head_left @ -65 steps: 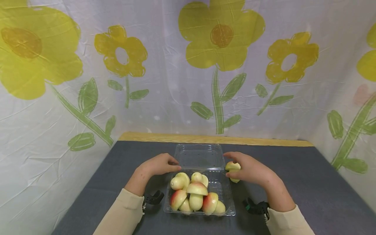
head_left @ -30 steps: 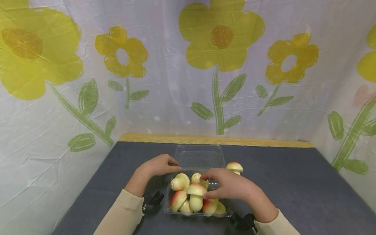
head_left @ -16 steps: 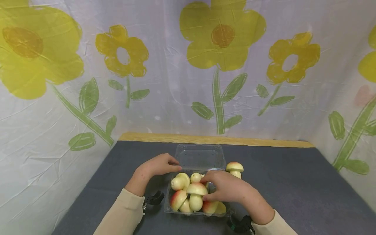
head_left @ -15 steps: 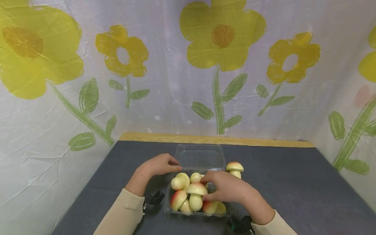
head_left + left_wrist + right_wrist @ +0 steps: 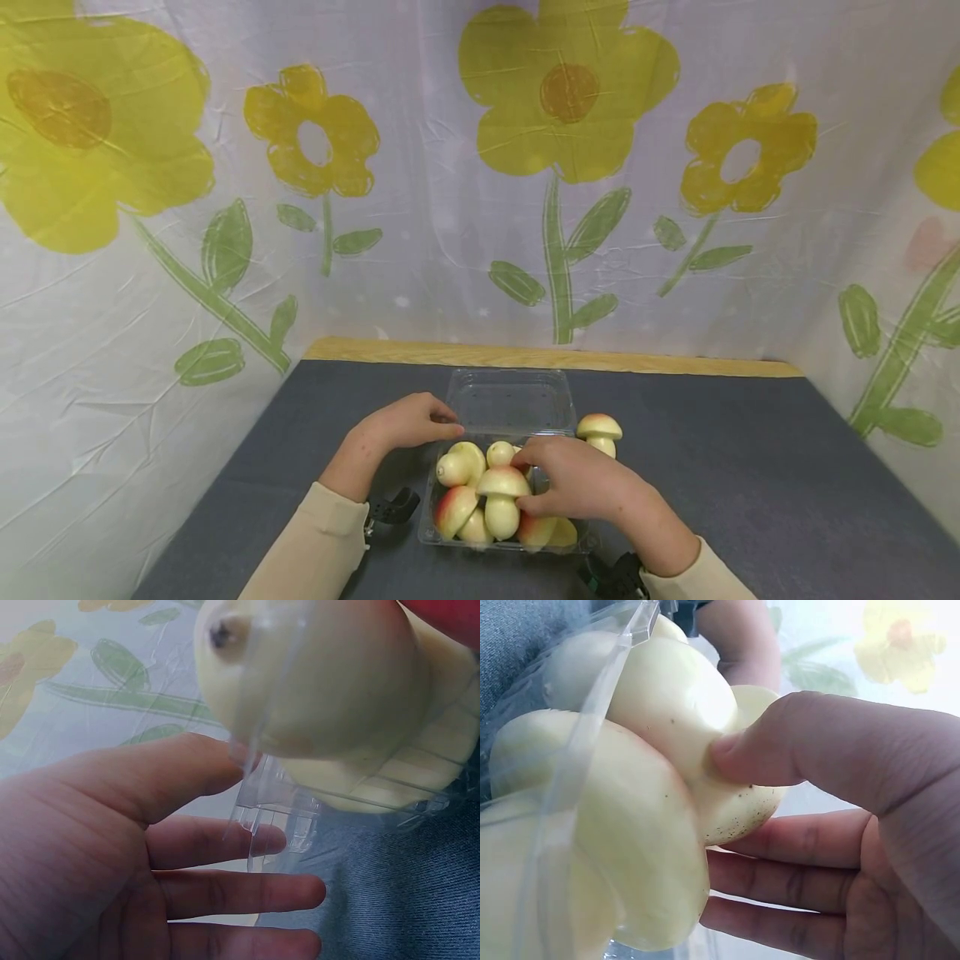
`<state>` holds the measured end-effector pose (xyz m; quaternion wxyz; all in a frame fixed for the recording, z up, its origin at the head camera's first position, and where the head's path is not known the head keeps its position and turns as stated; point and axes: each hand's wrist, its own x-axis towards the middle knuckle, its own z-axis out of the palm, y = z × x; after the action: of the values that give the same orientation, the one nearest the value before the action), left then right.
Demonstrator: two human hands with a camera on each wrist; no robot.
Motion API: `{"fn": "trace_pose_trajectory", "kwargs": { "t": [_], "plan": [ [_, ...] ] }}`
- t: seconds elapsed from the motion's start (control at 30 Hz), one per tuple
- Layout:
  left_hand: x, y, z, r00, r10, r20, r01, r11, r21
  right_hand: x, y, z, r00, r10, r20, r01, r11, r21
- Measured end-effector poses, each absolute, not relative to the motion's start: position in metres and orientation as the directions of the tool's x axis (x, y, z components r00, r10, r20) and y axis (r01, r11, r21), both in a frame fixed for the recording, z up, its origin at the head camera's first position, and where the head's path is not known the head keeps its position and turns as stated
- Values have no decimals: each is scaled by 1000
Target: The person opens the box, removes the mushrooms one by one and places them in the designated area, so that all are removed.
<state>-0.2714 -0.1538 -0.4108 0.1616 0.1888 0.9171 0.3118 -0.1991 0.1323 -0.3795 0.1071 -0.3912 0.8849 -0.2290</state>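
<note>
My left hand (image 5: 405,421), its fingers stretched out and released, stays by the back left corner of the clear box (image 5: 424,527), the thumb against its wall. The box sits on the dark table (image 5: 712,467), its lid (image 5: 510,398) laid back toward the wooden strip (image 5: 420,354) along the table's far edge. Inside, at the back left corner, one mushroom (image 5: 463,462) lies with its stem turned toward me; at the front left corner another mushroom (image 5: 456,508) leans, its reddish cap to the left. The middle mushroom (image 5: 502,500) stands upright near the front edge, with a stem (image 5: 500,454) showing behind it. My right hand (image 5: 573,479) comes over the box's right edge and pinches that middle mushroom, thumb on the near side, fingers on the far side. Below my right hand, by the front right corner, a mushroom (image 5: 546,532) lies sideways. Farthest right, one last mushroom (image 5: 600,431) stands on the table just beside the box's back right corner.
</note>
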Motion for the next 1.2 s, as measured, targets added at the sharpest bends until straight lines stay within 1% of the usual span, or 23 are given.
{"fn": "trace_pose_trajectory", "kwargs": {
  "t": [0.17,0.47,0.73,0.83,1.0,1.2],
  "plan": [
    [-272,-154,-410,-873,455,-176,254,732,632,-200,133,-379,-680,-733,-20,-630,597,-497],
    [-273,-155,-410,-870,463,-171,261,726,636,-199,135,-374,-687,-727,0,-626,592,-507],
    [-274,-156,-413,-872,459,-171,261,731,631,-196,140,-368,-717,-697,-2,-568,585,-579],
    [-274,-156,-414,-872,457,-173,259,732,630,-196,142,-366,-721,-692,3,-563,584,-584],
    [-274,-156,-415,-869,464,-172,266,730,629,-195,146,-361,-726,-688,22,-582,596,-554],
    [-275,-157,-416,-860,477,-179,278,734,620,-195,153,-357,-737,-672,76,-622,630,-465]
  ]
}}
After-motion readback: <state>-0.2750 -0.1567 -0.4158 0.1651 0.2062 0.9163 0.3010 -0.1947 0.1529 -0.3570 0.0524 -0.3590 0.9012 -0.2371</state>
